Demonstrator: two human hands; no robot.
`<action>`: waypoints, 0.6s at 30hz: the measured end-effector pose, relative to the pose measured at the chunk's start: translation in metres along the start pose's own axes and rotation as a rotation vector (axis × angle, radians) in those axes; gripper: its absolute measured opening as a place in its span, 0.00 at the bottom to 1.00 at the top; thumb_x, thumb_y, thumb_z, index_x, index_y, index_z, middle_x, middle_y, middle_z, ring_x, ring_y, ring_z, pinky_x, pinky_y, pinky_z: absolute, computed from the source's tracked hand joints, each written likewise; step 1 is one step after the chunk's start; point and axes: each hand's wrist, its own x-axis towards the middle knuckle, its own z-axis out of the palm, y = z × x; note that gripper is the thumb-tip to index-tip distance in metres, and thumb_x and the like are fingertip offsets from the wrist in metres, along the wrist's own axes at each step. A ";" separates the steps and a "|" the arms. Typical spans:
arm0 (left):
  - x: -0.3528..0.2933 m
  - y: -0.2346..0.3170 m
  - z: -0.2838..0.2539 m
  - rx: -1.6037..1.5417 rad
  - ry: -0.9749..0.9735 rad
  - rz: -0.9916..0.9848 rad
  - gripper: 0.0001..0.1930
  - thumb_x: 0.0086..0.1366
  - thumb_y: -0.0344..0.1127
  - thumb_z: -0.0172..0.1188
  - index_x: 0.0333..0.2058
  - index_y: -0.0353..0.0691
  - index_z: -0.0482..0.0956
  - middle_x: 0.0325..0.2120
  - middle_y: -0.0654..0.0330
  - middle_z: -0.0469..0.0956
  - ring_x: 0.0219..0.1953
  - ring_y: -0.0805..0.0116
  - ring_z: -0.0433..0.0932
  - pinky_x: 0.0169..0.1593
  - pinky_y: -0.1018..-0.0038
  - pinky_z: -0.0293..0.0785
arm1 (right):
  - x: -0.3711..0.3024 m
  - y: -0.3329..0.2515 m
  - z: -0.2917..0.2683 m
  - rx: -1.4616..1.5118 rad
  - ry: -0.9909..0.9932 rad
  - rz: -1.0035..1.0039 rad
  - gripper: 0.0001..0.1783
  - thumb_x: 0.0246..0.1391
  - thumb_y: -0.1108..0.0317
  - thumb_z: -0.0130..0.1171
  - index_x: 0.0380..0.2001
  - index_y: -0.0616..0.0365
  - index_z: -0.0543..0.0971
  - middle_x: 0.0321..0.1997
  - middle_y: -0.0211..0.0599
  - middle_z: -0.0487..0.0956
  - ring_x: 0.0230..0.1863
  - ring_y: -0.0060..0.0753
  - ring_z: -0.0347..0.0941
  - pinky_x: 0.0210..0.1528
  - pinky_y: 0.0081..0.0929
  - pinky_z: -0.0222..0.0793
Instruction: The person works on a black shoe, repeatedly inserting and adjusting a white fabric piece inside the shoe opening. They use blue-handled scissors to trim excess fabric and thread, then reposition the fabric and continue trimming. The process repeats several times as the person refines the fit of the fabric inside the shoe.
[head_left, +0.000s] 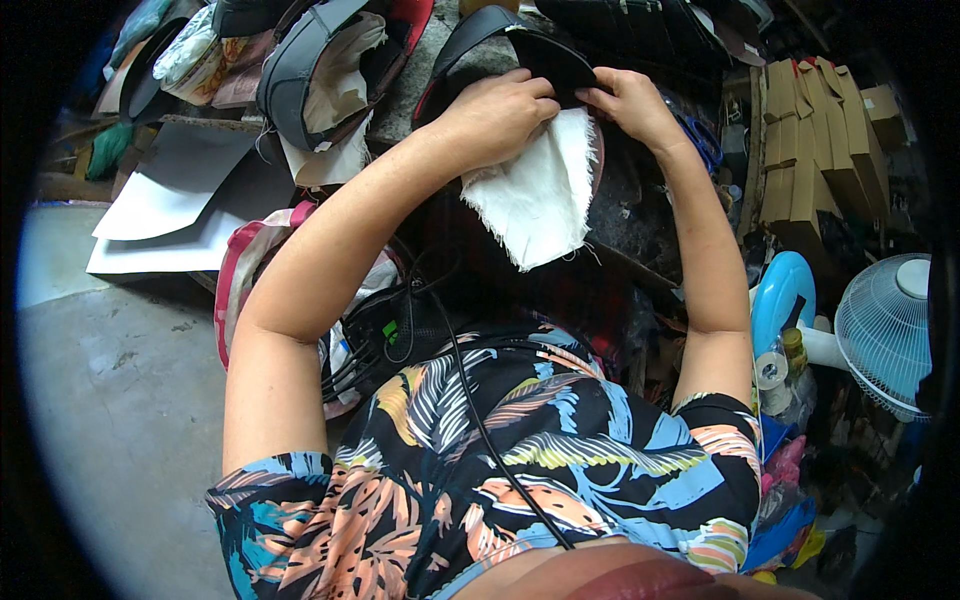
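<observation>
A dark curved piece (470,40), like a thick band bent into an arch, lies at the worktable's edge ahead of me. From it hangs a white cloth (535,190) with frayed edges. My left hand (505,115) is closed at the top of the cloth, inside the arch, its fingertips partly hidden. With thumb and fingers, my right hand (630,105) pinches the right end of the dark piece. Left of these sits a similar grey-black curved piece (290,85) with a pale cloth in it, touched by neither hand.
White sheets (175,190) overhang the table's left side, below a white-topped tub (190,60). Blue-handled scissors (703,142) lie right of my right hand. Cardboard boxes (815,150) and a blue-and-white fan (890,320) stand at the right. A black cable (460,375) hangs before my chest.
</observation>
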 end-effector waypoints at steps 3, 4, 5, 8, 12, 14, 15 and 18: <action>0.001 0.004 -0.005 0.011 -0.042 -0.015 0.19 0.64 0.42 0.59 0.50 0.38 0.79 0.49 0.58 0.77 0.52 0.59 0.74 0.56 0.64 0.72 | -0.002 0.008 -0.003 0.038 -0.040 -0.001 0.11 0.58 0.64 0.62 0.33 0.63 0.78 0.22 0.35 0.76 0.24 0.24 0.68 0.29 0.27 0.67; 0.001 0.007 -0.007 0.017 -0.056 -0.015 0.22 0.64 0.45 0.59 0.51 0.37 0.78 0.50 0.56 0.76 0.52 0.58 0.74 0.57 0.63 0.72 | -0.002 0.009 -0.002 0.040 -0.019 -0.003 0.11 0.58 0.64 0.62 0.33 0.63 0.78 0.22 0.34 0.76 0.24 0.23 0.68 0.29 0.27 0.67; -0.001 0.014 -0.007 0.050 -0.107 -0.026 0.28 0.63 0.52 0.60 0.52 0.35 0.76 0.51 0.53 0.75 0.54 0.56 0.73 0.59 0.62 0.70 | -0.002 0.009 0.001 0.046 0.013 -0.024 0.11 0.58 0.65 0.63 0.33 0.63 0.77 0.22 0.34 0.76 0.24 0.23 0.67 0.29 0.26 0.67; -0.011 0.050 -0.006 0.118 -0.093 0.026 0.44 0.58 0.69 0.56 0.57 0.31 0.70 0.56 0.36 0.68 0.63 0.40 0.64 0.66 0.55 0.61 | -0.001 0.009 0.008 0.140 0.047 -0.018 0.11 0.57 0.66 0.63 0.33 0.64 0.78 0.23 0.32 0.76 0.25 0.19 0.67 0.30 0.24 0.66; -0.019 0.094 -0.016 -0.105 -0.088 0.225 0.40 0.62 0.66 0.55 0.57 0.33 0.72 0.53 0.35 0.71 0.61 0.38 0.67 0.62 0.54 0.65 | 0.003 0.010 0.015 0.286 0.097 -0.017 0.11 0.57 0.66 0.63 0.36 0.64 0.79 0.26 0.27 0.78 0.29 0.15 0.67 0.33 0.21 0.67; -0.015 0.096 -0.031 -0.370 -0.231 0.291 0.34 0.64 0.60 0.56 0.54 0.33 0.74 0.47 0.38 0.76 0.54 0.42 0.73 0.57 0.57 0.71 | 0.007 0.012 0.012 0.281 0.096 -0.049 0.11 0.58 0.67 0.63 0.38 0.64 0.79 0.29 0.25 0.79 0.31 0.14 0.68 0.35 0.19 0.68; -0.010 0.093 -0.039 -0.569 -0.335 0.283 0.30 0.65 0.56 0.57 0.53 0.34 0.76 0.43 0.40 0.79 0.50 0.45 0.77 0.54 0.59 0.74 | 0.009 0.012 0.009 0.279 0.102 -0.081 0.11 0.59 0.67 0.63 0.39 0.64 0.79 0.30 0.24 0.80 0.31 0.13 0.68 0.36 0.18 0.68; -0.004 0.074 -0.059 -0.510 -0.151 0.276 0.12 0.63 0.37 0.61 0.41 0.35 0.79 0.31 0.50 0.82 0.37 0.51 0.82 0.42 0.63 0.78 | 0.022 0.015 -0.006 0.338 0.104 -0.197 0.10 0.60 0.68 0.62 0.40 0.64 0.79 0.33 0.22 0.79 0.34 0.13 0.69 0.38 0.17 0.69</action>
